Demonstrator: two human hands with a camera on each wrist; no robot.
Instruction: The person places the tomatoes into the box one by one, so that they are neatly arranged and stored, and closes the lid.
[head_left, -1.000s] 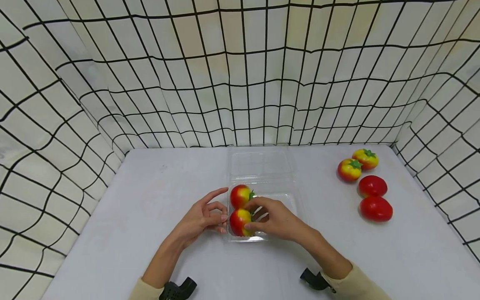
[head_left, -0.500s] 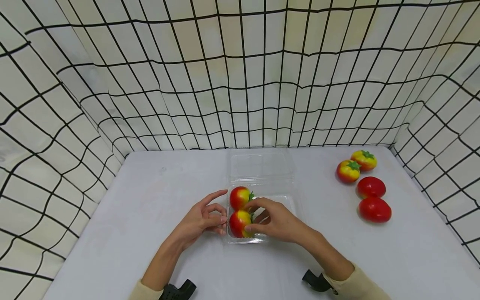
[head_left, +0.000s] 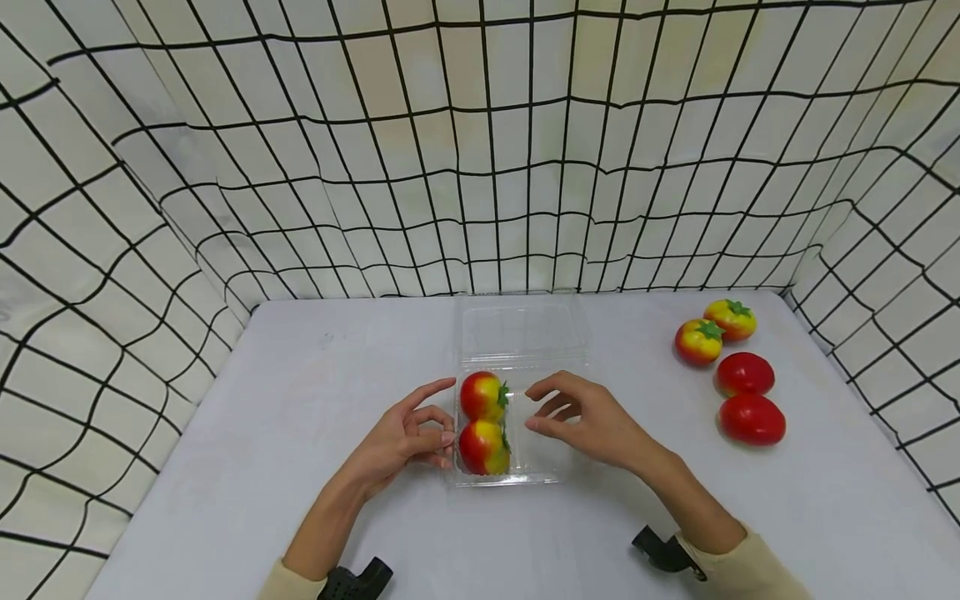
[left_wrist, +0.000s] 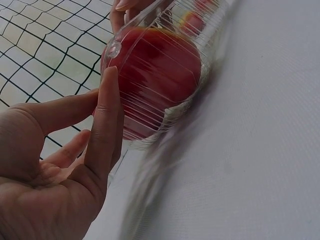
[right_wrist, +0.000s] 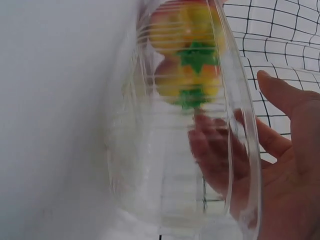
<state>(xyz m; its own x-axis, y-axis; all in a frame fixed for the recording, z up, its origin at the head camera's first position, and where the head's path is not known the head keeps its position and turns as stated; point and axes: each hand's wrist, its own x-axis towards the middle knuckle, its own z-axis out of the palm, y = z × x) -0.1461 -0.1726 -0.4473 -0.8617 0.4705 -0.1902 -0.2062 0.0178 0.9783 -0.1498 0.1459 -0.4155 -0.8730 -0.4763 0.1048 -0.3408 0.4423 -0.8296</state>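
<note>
A clear plastic clamshell box (head_left: 540, 477) lies with its lid (head_left: 525, 329) folded back. In its left half sit two tomato-like fruits, a far one (head_left: 480, 396) and a near one (head_left: 480, 448), red and yellow with green leafy caps turned right. At the box's left rim, my left hand (head_left: 401, 442) pinches the edge between thumb and finger; the left wrist view shows that hand (left_wrist: 65, 160) against the outer wall. Over the right half hovers my right hand (head_left: 596, 417), fingers loosely bent and holding nothing. The right wrist view shows this hand (right_wrist: 295, 165) partly through the clear wall.
To the right on the white table (head_left: 300, 400) lie two more leafy-capped fruits (head_left: 698, 342) (head_left: 731, 320) and two plain red ones (head_left: 745, 373) (head_left: 752, 418). Black-grid netting (head_left: 525, 192) over white sheeting borders the back and sides.
My right hand has let go of the near fruit and moved right, away from it. The left hand has stayed at the box's left rim.
</note>
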